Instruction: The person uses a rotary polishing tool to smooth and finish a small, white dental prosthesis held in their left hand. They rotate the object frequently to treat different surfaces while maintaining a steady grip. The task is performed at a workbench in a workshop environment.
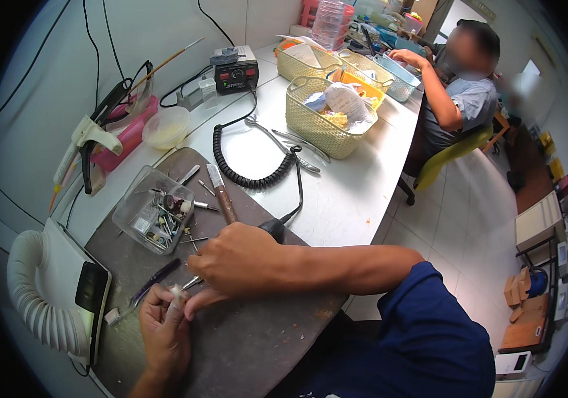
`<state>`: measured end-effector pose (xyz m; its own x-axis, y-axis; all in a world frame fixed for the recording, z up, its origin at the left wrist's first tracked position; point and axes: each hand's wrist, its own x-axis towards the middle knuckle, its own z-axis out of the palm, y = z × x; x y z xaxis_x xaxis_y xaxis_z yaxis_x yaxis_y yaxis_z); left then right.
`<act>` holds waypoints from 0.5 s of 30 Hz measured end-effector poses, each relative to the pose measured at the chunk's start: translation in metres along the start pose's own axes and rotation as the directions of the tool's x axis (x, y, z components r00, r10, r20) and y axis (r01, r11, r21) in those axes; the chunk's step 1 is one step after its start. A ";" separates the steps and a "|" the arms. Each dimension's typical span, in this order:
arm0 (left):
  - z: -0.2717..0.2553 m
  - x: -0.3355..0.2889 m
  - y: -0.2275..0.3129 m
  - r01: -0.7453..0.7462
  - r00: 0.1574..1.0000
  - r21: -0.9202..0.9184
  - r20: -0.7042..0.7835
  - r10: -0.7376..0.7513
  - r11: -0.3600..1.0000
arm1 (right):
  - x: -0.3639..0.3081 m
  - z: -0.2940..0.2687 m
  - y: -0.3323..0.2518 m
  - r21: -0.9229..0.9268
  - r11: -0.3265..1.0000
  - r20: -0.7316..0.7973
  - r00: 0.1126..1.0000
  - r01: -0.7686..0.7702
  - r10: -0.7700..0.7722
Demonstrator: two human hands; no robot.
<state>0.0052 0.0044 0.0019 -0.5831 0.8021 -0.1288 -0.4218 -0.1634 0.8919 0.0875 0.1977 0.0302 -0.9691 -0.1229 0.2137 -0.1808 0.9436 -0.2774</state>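
Four woven baskets, two hands.

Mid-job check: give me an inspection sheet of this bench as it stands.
Surface: grey work mat on white bench.
Job's things: small white piece in left hand; rotary handpiece in right hand.
Clutter: clear box of burs, knife, woven baskets.
Hands: both closed on work.
Cables: coiled cord to control box.
Surroundings: suction hose; seated co-worker.
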 end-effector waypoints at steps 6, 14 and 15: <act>0.000 0.001 -0.003 -0.011 1.000 0.001 -0.002 0.011 1.000 | 0.000 0.005 0.003 -0.026 0.999 0.002 0.999 0.033 -0.033; 0.002 0.000 0.000 0.001 1.000 -0.022 -0.012 -0.001 1.000 | 0.002 0.006 0.005 -0.022 0.998 -0.021 0.998 0.062 -0.062; 0.003 0.000 -0.001 -0.004 1.000 -0.021 -0.006 0.004 1.000 | 0.001 0.006 0.004 -0.019 0.997 -0.031 0.997 0.069 -0.069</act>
<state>0.0073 0.0060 0.0026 -0.5891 0.7979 -0.1277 -0.4337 -0.1788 0.8831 0.0846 0.1991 0.0234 -0.9486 -0.1784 0.2614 -0.2438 0.9385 -0.2444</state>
